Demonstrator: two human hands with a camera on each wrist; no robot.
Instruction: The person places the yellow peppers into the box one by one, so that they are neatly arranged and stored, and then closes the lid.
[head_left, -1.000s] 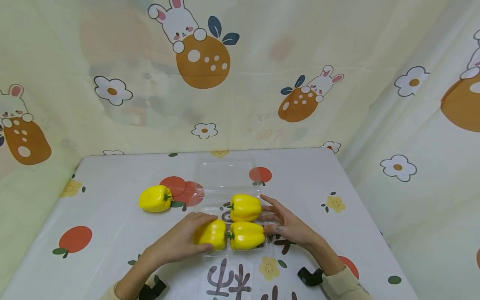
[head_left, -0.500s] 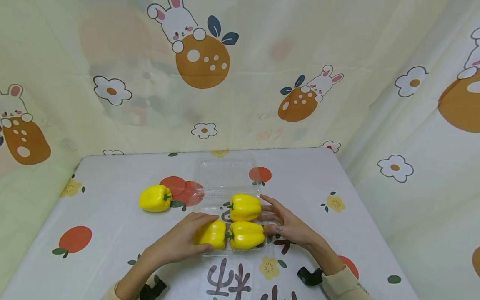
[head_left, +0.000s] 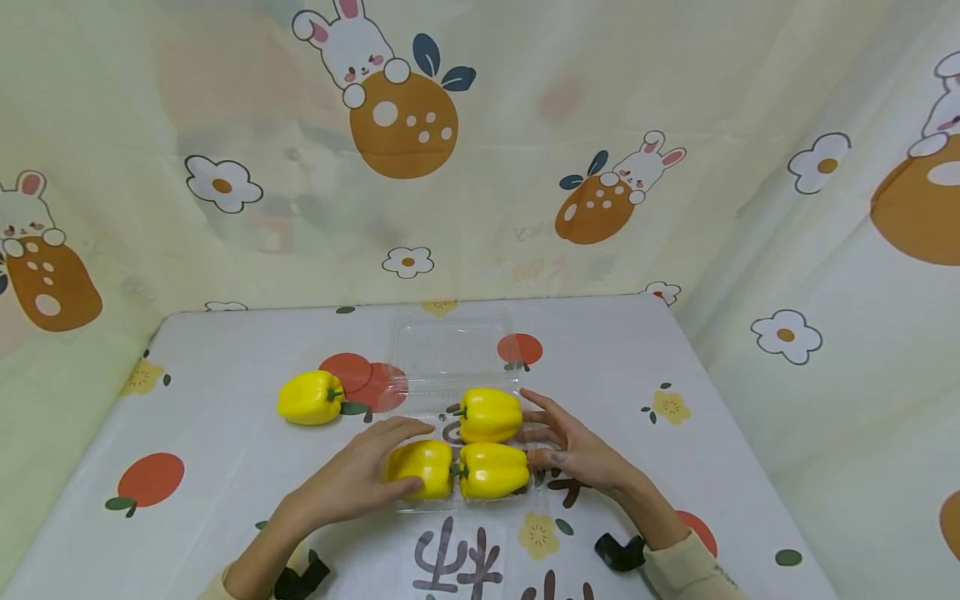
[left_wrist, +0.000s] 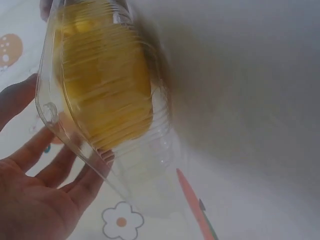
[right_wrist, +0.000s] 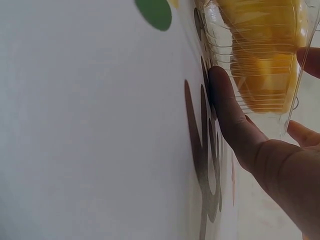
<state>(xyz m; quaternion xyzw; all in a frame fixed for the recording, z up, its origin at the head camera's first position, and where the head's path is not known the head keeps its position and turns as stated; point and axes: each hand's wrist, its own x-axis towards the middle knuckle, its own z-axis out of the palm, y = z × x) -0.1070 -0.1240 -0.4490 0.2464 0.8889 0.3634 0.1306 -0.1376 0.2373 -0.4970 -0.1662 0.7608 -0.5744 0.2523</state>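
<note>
A clear plastic clamshell container (head_left: 452, 429) lies with its lid (head_left: 453, 346) folded back. Inside are three yellow bell peppers: one at the back right (head_left: 491, 415), one at the front right (head_left: 493, 471) and one at the front left (head_left: 431, 467). My left hand (head_left: 352, 475) is spread around the front-left pepper, its thumb overlapping the pepper and its fingers beyond the container's left edge. In the left wrist view these fingers reach past the rim. My right hand (head_left: 573, 446) touches the container's right side with extended fingers; in the right wrist view its thumb (right_wrist: 225, 100) lies along the outer wall.
Another yellow bell pepper (head_left: 310, 397) lies on the printed tablecloth (head_left: 225, 433), left of the lid. Black wrist devices sit at the left (head_left: 302, 577) and right (head_left: 621, 552) wrists. A patterned curtain (head_left: 480, 208) stands behind the table.
My left hand has loosened from the front-left pepper and drawn slightly left, uncovering more of it. My right hand and the container have stayed in place.
</note>
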